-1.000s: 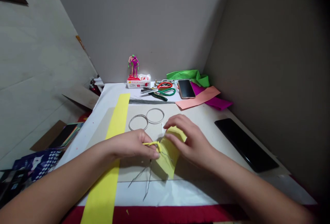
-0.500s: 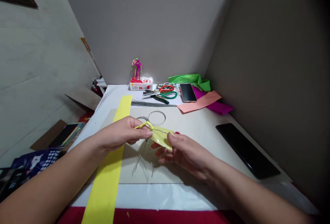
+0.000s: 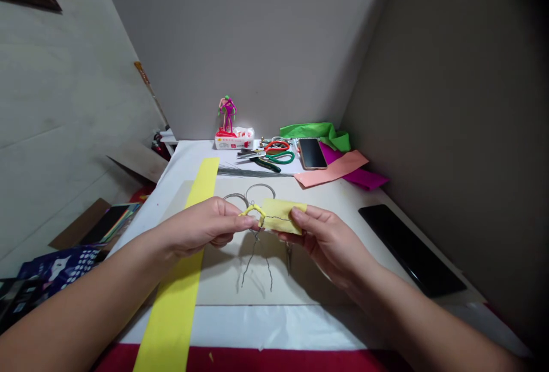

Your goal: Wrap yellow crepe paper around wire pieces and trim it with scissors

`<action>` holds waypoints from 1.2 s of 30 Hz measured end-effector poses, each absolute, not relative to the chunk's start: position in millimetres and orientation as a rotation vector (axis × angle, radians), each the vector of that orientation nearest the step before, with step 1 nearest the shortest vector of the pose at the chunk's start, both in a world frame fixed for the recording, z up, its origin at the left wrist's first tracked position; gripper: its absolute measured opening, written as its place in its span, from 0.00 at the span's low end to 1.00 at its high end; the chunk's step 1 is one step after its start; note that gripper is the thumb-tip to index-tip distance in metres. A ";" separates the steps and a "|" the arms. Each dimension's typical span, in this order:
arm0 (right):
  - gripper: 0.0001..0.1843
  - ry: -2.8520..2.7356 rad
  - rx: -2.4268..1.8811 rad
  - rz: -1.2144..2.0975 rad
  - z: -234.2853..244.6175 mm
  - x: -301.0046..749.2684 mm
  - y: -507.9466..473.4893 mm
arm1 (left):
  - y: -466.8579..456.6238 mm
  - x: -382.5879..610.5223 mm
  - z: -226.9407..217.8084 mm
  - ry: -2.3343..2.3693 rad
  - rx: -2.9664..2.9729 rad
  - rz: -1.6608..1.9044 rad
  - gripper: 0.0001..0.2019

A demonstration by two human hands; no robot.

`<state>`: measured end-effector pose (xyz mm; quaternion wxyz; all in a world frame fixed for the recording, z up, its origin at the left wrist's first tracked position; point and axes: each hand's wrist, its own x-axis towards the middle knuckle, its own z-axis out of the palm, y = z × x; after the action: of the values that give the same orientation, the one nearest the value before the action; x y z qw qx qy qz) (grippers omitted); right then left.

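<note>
My left hand (image 3: 206, 227) pinches a thin wire figure (image 3: 256, 246) at its yellow-wrapped part, held above the table. Two wire legs hang down from it. My right hand (image 3: 326, 239) is closed on a small yellow paper strip (image 3: 281, 216) that lies against the wire's arm. Both hands meet over a white sheet (image 3: 223, 280) in the middle of the table.
A long yellow paper strip (image 3: 184, 275) runs along the left. Two wire rings (image 3: 257, 190) lie behind my hands. At the back are scissors (image 3: 274, 152), pliers, straight wires, a phone (image 3: 311, 153), a tissue pack with a small figure (image 3: 227, 112), and green, pink and magenta paper. A black slab (image 3: 412, 249) lies right.
Both hands lifted the wire figure and yellow paper off the table. The paper now stands flat and upright against the wire, with my right hand gripping it from the right.
</note>
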<state>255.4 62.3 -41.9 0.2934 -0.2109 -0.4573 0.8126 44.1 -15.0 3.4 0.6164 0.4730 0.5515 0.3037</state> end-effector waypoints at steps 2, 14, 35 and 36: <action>0.12 -1.244 -0.617 2.086 -41.3 255.6 63.1 | -16.7 44.0 5.1 1.279 1.098 0.681 0.17; 0.14 -1.176 -0.634 2.043 -45.4 256.3 57.8 | -12.5 51.8 -5.9 1.382 1.149 0.696 0.22; 0.11 -1.214 -0.609 2.106 -42.0 259.9 59.5 | -15.7 59.1 -7.9 1.541 1.212 0.764 0.21; 0.11 -1.211 -0.614 2.102 -42.4 259.8 59.8 | -16.0 59.5 -8.1 1.550 1.216 0.758 0.21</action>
<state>259.8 59.8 -42.4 0.3142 -0.2328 -0.4594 0.7975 59.5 -16.0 -8.1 0.4926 0.5013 0.6390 0.3125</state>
